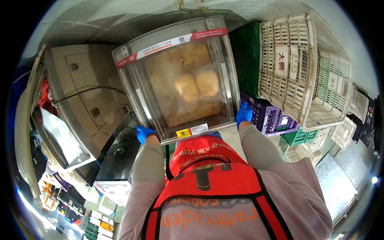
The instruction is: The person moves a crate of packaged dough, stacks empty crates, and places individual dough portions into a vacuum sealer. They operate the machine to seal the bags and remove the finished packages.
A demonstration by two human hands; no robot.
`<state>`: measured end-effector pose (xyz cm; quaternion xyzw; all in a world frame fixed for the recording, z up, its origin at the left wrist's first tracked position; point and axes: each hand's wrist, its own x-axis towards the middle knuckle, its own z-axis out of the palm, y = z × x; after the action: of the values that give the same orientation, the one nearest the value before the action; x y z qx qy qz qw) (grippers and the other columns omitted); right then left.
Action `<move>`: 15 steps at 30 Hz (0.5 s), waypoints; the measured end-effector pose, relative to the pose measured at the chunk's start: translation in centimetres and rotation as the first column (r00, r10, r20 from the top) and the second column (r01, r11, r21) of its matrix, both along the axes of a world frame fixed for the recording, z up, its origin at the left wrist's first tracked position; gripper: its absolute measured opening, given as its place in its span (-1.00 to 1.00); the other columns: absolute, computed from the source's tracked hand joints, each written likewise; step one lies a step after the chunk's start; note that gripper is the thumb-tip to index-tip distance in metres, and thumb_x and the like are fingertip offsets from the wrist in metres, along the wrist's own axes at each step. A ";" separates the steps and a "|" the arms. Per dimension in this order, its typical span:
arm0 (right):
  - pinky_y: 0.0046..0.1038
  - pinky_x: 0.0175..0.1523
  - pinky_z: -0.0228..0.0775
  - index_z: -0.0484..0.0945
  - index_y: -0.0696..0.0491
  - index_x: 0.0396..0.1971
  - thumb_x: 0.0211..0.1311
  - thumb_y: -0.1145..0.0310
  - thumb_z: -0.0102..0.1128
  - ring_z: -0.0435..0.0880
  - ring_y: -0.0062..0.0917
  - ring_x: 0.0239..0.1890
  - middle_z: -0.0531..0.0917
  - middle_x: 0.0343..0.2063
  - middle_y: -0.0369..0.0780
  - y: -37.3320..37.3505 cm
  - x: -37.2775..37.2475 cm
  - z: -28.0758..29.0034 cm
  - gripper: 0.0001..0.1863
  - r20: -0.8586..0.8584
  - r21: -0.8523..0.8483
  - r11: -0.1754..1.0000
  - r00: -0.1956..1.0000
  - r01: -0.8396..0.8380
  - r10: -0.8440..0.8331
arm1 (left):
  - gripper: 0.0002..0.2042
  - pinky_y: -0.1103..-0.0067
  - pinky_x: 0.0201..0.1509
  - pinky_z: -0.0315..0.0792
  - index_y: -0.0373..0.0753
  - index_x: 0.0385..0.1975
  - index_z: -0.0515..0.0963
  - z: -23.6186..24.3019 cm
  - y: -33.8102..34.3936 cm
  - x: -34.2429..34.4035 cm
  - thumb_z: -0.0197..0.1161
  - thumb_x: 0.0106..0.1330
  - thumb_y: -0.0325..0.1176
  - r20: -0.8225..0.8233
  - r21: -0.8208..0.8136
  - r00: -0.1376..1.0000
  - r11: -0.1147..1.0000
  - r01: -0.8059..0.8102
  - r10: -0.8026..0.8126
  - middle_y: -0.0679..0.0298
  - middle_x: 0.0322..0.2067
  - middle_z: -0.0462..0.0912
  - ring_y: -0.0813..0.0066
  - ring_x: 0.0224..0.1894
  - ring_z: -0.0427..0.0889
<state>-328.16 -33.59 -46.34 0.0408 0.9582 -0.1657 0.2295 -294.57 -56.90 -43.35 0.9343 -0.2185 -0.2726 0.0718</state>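
Left hand (145, 135) rests at the near left corner of the box (176, 133), right hand (244, 113) at its near right side. Fingers are partly hidden; whether either hand grips cannot be told. The box sits directly before the apron (204, 156), two tan lumps (187, 88) under its clear cover. Side room is narrow: grey cabinet (90, 104) close at left, green crate (245, 56) and purple crate (276, 120) close at right, white crate (285, 66) farther out. Box's far end points away, skewed left; long axis uncertain through lens bend.
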 end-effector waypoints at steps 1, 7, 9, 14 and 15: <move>-0.20 -0.15 0.31 0.57 0.03 -0.31 0.14 -0.02 -0.26 0.50 -0.09 -0.25 0.54 -0.33 0.02 -0.3 0.0 0.2 -0.51 0.004 0.019 1.000 1.000 0.003 -0.003 | -0.45 0.32 -0.10 0.31 -0.41 -0.24 0.48 -0.1 0.0 0.1 -0.22 0.21 0.03 0.015 0.011 1.000 1.000 0.013 -0.013 -0.09 -0.18 0.47 0.00 -0.15 0.45; -0.18 -0.16 0.31 0.57 0.03 -0.32 0.13 -0.03 -0.26 0.51 -0.08 -0.27 0.54 -0.35 0.04 -0.5 0.1 0.5 -0.50 -0.033 0.046 0.999 0.999 -0.011 0.012 | -0.45 0.31 -0.12 0.32 -0.40 -0.24 0.48 -0.7 0.2 0.7 -0.22 0.21 0.03 0.060 0.038 0.997 0.999 0.036 -0.039 -0.09 -0.19 0.48 -0.01 -0.17 0.46; -0.17 -0.17 0.31 0.57 0.04 -0.33 0.13 -0.03 -0.27 0.51 -0.08 -0.28 0.54 -0.35 0.05 -0.6 0.0 0.5 -0.49 -0.031 0.048 0.999 0.999 -0.013 0.015 | -0.45 0.31 -0.13 0.32 -0.40 -0.24 0.48 0.4 0.0 -0.2 -0.22 0.21 0.03 0.028 0.044 0.999 0.999 0.016 -0.018 -0.09 -0.19 0.48 -0.01 -0.17 0.46; -0.17 -0.19 0.32 0.57 0.05 -0.33 0.14 -0.03 -0.28 0.51 -0.07 -0.29 0.54 -0.37 0.05 -0.7 0.0 0.8 -0.49 -0.019 0.074 0.996 0.998 -0.051 0.053 | -0.45 0.30 -0.13 0.32 -0.40 -0.24 0.48 -1.4 0.4 1.3 -0.23 0.21 0.03 -0.006 0.018 1.000 1.000 0.014 -0.014 -0.08 -0.19 0.48 -0.01 -0.17 0.46; -0.18 -0.19 0.31 0.55 0.10 -0.34 0.15 -0.02 -0.27 0.51 -0.07 -0.29 0.53 -0.36 0.07 -0.8 0.0 1.0 -0.48 -0.018 0.069 0.996 0.999 -0.049 0.050 | -0.45 0.30 -0.13 0.32 -0.40 -0.24 0.48 -1.3 0.4 1.2 -0.23 0.22 0.03 -0.024 0.008 1.000 1.000 -0.014 0.014 -0.08 -0.19 0.48 -0.01 -0.17 0.46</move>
<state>-328.21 -34.39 -45.38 0.0233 0.9663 -0.1275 0.2225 -293.41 -56.49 -44.68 0.9327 -0.2100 -0.2839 0.0728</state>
